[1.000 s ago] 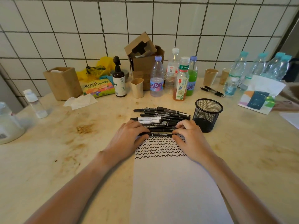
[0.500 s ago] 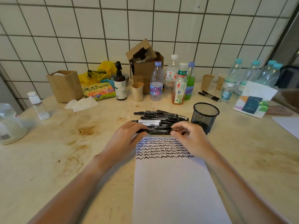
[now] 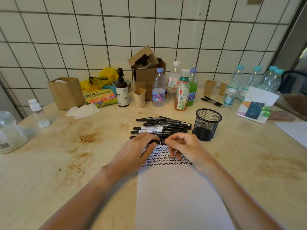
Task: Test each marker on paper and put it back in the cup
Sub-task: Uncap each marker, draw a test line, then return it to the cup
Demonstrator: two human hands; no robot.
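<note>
A pile of several black markers (image 3: 163,126) lies on the table above a white sheet of paper (image 3: 179,196) whose top carries rows of black squiggles. My left hand (image 3: 137,151) and my right hand (image 3: 184,146) both pinch the nearest marker (image 3: 162,142), which lies crosswise at the paper's top edge. The left hand holds its left part, the right hand its right end. An empty black mesh cup (image 3: 206,124) stands just right of the pile, close to my right hand.
Along the tiled wall stand several bottles (image 3: 158,87), a pump bottle (image 3: 122,90), paper cups (image 3: 209,87), a cardboard box (image 3: 147,72) and a wooden box (image 3: 66,92). Two pens (image 3: 212,101) lie behind the mesh cup. A clear jar (image 3: 10,133) sits far left.
Both hands have drawn back from the pile with the nearest marker pinched between them. My right fingers have curled up around its right end.
</note>
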